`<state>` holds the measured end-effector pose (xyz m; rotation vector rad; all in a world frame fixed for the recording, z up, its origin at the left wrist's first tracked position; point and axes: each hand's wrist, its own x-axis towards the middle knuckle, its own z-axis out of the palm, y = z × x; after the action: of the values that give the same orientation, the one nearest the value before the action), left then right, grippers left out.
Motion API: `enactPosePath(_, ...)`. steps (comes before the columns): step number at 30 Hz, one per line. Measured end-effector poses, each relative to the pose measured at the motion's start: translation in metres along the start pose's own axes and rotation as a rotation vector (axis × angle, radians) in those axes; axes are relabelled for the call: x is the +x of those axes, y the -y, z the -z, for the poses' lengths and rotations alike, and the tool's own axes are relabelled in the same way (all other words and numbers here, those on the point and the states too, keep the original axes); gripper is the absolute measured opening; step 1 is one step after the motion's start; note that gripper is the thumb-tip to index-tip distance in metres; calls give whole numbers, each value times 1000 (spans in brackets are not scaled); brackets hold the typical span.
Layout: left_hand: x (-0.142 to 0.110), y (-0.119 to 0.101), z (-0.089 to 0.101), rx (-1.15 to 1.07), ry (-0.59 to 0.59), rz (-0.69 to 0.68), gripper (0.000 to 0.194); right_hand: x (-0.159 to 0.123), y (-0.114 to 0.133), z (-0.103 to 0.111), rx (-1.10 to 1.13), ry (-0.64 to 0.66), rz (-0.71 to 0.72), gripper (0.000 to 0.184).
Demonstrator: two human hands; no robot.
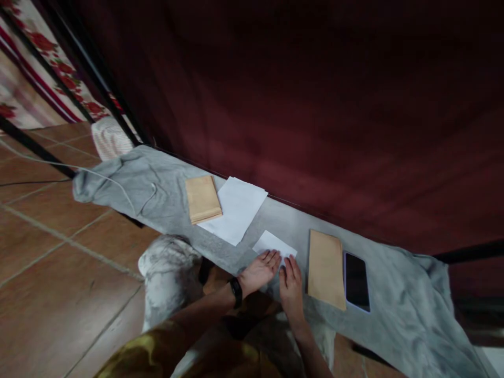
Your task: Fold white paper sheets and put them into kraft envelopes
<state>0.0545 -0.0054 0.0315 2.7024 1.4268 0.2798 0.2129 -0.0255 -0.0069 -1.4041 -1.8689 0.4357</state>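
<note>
A small folded sheet of white paper lies on the grey cloth in front of me. My left hand, with a black band on its wrist, rests its stretched fingers on the paper's near edge. Beside it, my right hand lays its extended fingertips on the paper's right corner. The palms and part of the paper under the fingers are hidden. Left of the hands, larger white sheets lie in a stack, partly under a pile of brown envelopes.
On the right are another brown envelope stack and a dark-screened phone. Grey cloth covers the narrow bench. A dark red curtain hangs along its far side. A white cable crosses the left end, above the tiled floor.
</note>
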Motion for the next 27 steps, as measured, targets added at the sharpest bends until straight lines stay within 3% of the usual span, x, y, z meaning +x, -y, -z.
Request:
enactPosePath(4,3,-8,-5,-70,30,73,61,10,-3,-4,-93,15,33,51)
enactPosePath(10,7,-17,5,-324,91,196,69,35,5,-15,-38,78,-73,60)
enactPosePath(15,10,-28,17,-1025,-159,684,58,41,6,-29,-33,148,-97,61)
enactPosePath(17,9,-28,21,-1142,-235,875,51,41,4,-31,-47,152,-75,60)
enactPosePath(19,7,-25,24,-1073,-196,823,50,42,3,-31,-46,142,-69,60)
enactPosePath(23,-3,-7,24,-587,29,319,60,41,2,-34,-91,127,-69,62)
enactPosePath(27,-15,10,17,-191,33,281,53,32,7,-42,-292,154,7,57)
